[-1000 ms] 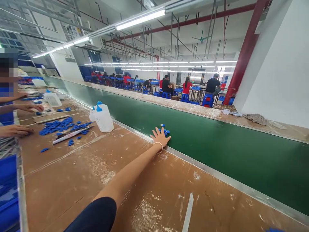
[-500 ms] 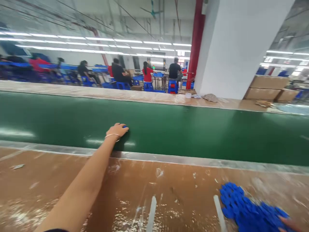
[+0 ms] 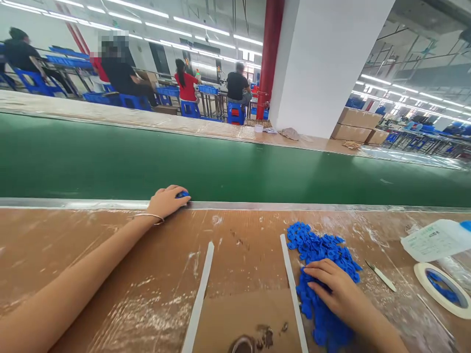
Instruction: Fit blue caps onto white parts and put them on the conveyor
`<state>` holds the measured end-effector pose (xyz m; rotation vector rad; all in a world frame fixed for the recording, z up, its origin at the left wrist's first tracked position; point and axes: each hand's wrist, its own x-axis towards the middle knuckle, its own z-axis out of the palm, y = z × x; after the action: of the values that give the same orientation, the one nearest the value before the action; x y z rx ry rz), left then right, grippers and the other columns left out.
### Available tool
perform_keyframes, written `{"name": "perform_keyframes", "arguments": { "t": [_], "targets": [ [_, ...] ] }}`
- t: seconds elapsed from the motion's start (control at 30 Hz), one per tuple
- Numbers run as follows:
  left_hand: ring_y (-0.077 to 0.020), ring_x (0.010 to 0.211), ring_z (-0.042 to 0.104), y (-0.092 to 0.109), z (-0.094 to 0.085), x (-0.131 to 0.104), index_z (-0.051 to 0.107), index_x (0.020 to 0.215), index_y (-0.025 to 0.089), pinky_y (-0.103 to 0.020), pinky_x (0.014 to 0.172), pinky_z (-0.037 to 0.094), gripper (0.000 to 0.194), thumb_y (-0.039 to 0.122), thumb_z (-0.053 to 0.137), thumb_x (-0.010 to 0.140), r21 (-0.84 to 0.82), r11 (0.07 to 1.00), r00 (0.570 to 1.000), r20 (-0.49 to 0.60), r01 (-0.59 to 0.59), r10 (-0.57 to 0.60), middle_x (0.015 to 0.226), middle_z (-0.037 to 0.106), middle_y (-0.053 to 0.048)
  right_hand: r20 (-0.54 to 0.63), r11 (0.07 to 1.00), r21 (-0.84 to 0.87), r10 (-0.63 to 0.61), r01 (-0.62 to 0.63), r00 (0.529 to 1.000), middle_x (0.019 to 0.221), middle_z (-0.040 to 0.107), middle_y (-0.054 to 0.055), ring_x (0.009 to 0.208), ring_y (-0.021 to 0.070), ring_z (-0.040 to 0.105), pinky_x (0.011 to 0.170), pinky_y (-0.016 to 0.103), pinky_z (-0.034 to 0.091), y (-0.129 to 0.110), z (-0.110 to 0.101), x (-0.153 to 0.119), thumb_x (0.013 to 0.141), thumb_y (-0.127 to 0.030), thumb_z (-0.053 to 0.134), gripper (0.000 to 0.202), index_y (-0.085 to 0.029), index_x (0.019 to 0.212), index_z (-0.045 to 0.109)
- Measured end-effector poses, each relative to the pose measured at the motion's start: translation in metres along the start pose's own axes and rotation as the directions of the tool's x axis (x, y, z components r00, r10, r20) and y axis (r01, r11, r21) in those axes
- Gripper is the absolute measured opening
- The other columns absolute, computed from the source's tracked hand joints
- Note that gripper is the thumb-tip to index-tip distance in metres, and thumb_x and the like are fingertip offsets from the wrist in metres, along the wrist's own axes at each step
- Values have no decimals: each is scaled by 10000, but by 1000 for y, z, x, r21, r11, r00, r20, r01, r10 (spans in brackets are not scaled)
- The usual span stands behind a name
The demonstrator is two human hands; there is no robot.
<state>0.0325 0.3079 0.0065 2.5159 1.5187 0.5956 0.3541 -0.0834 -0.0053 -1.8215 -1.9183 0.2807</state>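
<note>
My left hand (image 3: pixel 167 201) is at the near edge of the green conveyor belt (image 3: pixel 121 162). Its fingers are closed round a small blue piece (image 3: pixel 182 195), mostly hidden by the hand; I cannot tell whether there are more. On the brown-covered bench, my right hand (image 3: pixel 334 289) lies over a heap of small flat blue pieces (image 3: pixel 320 250). The fingers of that hand are bent, with a gap between thumb and forefinger, and blue pieces show underneath.
Right of the heap lie a tweezer-like tool (image 3: pixel 382 277), a roll of tape (image 3: pixel 417 274) and a translucent bottle (image 3: pixel 430 240) with a label. Two pale strips (image 3: pixel 200 294) mark the bench. Beyond the belt are a white pillar (image 3: pixel 312 68), cartons (image 3: pixel 355 125) and seated people.
My left hand has come back from over the belt to its near edge, still closed on blue. The view has turned right and down, bringing my right hand and the heap fully into sight.
</note>
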Motion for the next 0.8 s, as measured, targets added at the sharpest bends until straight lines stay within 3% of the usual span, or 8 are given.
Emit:
{"name": "perform_keyframes", "arguments": {
  "t": [0.13,0.27,0.4,0.53,0.67,0.73,0.8],
  "targets": [
    [-311,1067,555,36,11,-47,644,888,179,-446,984,410,181,289,525,809,-7,999,998,28,-52,53,1120,624,-74,41,997,74,35,-38,999,997,682,82,949,252,613,845,393,511,3,1,1,937,-239,443,273,-227,966,714],
    [-253,1114,539,76,13,-117,636,926,227,-395,1020,394,188,304,514,806,-78,977,977,60,-201,206,1155,629,-31,32,989,121,85,-88,996,938,692,69,894,249,630,804,382,513,-3,2,6,933,-306,451,247,-223,916,683],
    [-254,1180,514,93,10,-175,638,973,228,-414,1040,381,200,295,512,832,-193,929,937,87,-317,338,1239,600,-54,26,973,174,150,-152,988,893,704,56,828,230,656,736,340,532,-9,8,20,912,-371,464,252,-216,902,663],
    [-277,1251,463,92,8,-198,623,998,221,-474,1068,346,185,293,508,872,-250,920,941,75,-302,330,1274,588,-70,19,972,161,169,-170,985,830,681,63,758,227,644,716,354,520,-13,16,43,849,-350,474,227,-199,838,643],
    [-298,1333,362,94,2,-203,619,967,209,-531,1147,185,137,262,523,886,-249,899,930,-16,-360,368,1287,580,-63,41,983,126,131,-135,991,869,652,63,754,216,629,720,353,501,-20,20,57,802,-280,475,190,-199,837,644],
    [-279,1274,419,97,-4,-208,615,975,210,-493,1132,234,135,270,520,900,-290,874,919,-57,-389,390,1235,603,-62,50,988,114,98,-103,994,910,643,73,790,223,628,736,360,494,-25,22,57,809,-274,453,210,-202,825,650],
    [-233,1119,519,101,-12,-215,602,1014,214,-414,1045,364,155,287,499,924,-368,842,915,-73,-394,396,1121,639,-55,57,991,111,67,-73,996,968,640,92,862,243,628,771,380,487,-29,26,53,834,-292,412,262,-199,812,656]
  ]
}}
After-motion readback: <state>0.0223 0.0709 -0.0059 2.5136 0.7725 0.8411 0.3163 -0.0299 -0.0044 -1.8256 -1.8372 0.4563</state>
